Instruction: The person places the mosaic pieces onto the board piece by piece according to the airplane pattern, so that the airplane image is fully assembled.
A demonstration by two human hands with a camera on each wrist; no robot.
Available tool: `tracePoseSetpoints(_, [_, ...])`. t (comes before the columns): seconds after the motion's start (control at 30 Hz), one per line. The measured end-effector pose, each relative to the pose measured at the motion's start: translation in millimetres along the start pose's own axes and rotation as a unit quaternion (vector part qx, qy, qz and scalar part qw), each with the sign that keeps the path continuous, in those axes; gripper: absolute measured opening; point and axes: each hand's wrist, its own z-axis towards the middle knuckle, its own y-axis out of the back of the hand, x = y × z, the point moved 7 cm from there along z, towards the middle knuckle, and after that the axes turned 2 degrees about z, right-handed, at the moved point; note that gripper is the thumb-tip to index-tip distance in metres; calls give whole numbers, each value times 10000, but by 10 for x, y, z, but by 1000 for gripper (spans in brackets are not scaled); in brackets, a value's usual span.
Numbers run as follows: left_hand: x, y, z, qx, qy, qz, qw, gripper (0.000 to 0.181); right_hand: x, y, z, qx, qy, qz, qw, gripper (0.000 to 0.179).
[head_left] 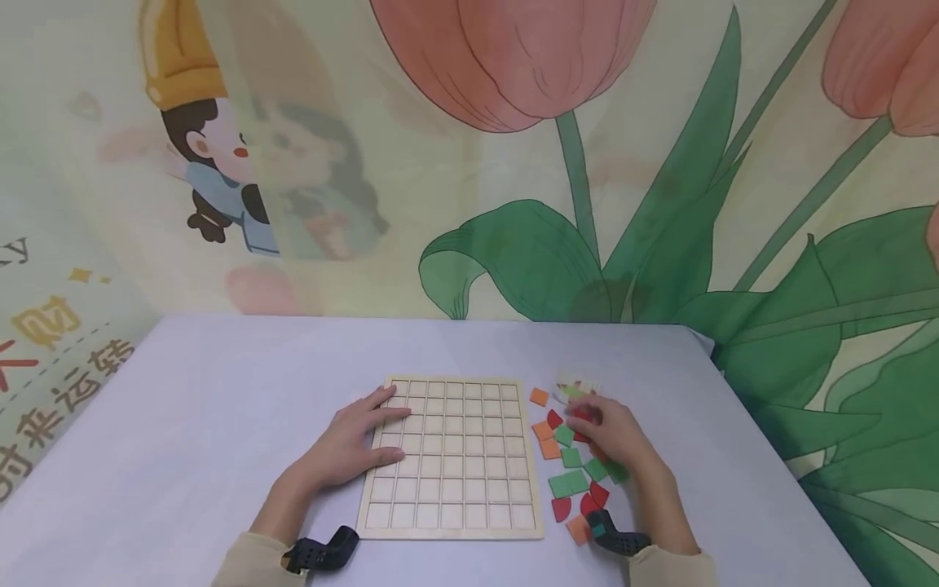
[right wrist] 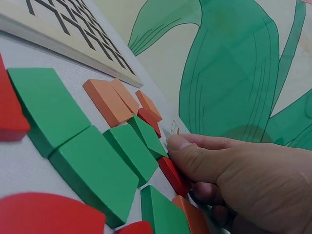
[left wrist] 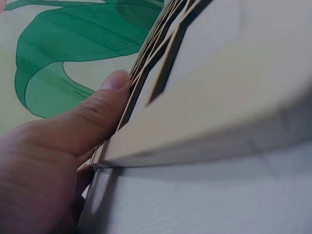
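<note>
Surface is a table under white cloth (head_left: 205,424), far edge nearly up against a printed wall (head_left: 367,293). Wall art: big pink tulip (head_left: 521,57), green leaves (head_left: 678,212) running down the right, cartoon figure (head_left: 213,171) in a yellow hat upper left (washed-out second one beside it), Chinese lettering (head_left: 77,387) at far left.

Board (head_left: 451,531) lies flat on the cloth, right of table centre — pale wood, dark-lined grid. Left hand (head_left: 352,444) is on its left side, fingers spread, thumb and fingertips resting over the edge and the nearest cells.

Loose pieces lie just off the board's right side: green tiles (head_left: 569,484), orange tiles (head_left: 550,448), red wedges (head_left: 561,509). Some touch, some sit apart. Right hand (head_left: 612,428) is at the far end of that bunch, thumb and forefinger pinching a red piece (head_left: 584,413) — mostly hidden, can't tell if it's off the cloth. Small printed item (head_left: 575,386) just beyond the fingers, too blurred to identify. Beige sleeves (head_left: 257,562), black wrist units (head_left: 323,554) on both arms.
</note>
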Motion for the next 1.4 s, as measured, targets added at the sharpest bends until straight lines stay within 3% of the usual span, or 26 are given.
tracePoseSetpoints(0.67, [-32,19,38,-84,24,12,10000,57,46,148,-46,-317,-121,157,9993,32])
tracePoseSetpoints(0.9, [10,-23,18,2,161,19,9999,56,294,211,-142,-181,394,6,9991,30])
tracePoseSetpoints(1.03, [-1,-29,34,-4,209,2,9998,56,542,185,-173,-34,720,72,9974,33])
tracePoseSetpoints(1.17, [-9,-18,18,-4,283,-15,9996,56,783,102,-168,47,1067,399,9935,24])
tracePoseSetpoints(1.27, [-16,-20,14,-4,286,-33,9996,56,842,41,-144,75,1017,773,9918,21])
tracePoseSetpoints(1.4, [-16,-1,7,-72,235,-31,9997,56,885,12,-123,-244,1165,785,9898,18])
